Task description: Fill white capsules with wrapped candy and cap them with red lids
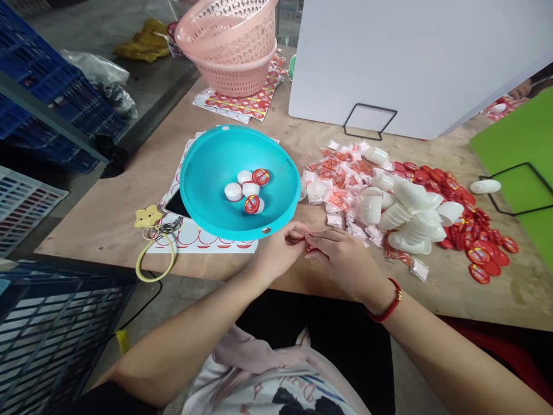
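Wooden, the table [78, 230] spans the view. Over its near edge, the left hand [283, 253] and right hand [343, 253] meet, fingertips pinching a small red piece [309, 249], mostly hidden by them. Just beside the left hand, a blue bowl [196, 196] holds white cups [234, 192], two showing red tops. Rightward lie sachets [339, 167], stacked cups [415, 199] and red lids [479, 253]. Farther back stand pink baskets [237, 78], nested, and a white board [389, 57].

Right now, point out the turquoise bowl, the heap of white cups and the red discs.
Turquoise bowl [216, 161]: head view, bare inner wall.
White cups [415, 223]: head view, middle of the heap.
Red discs [478, 256]: head view, printed face of one disc.
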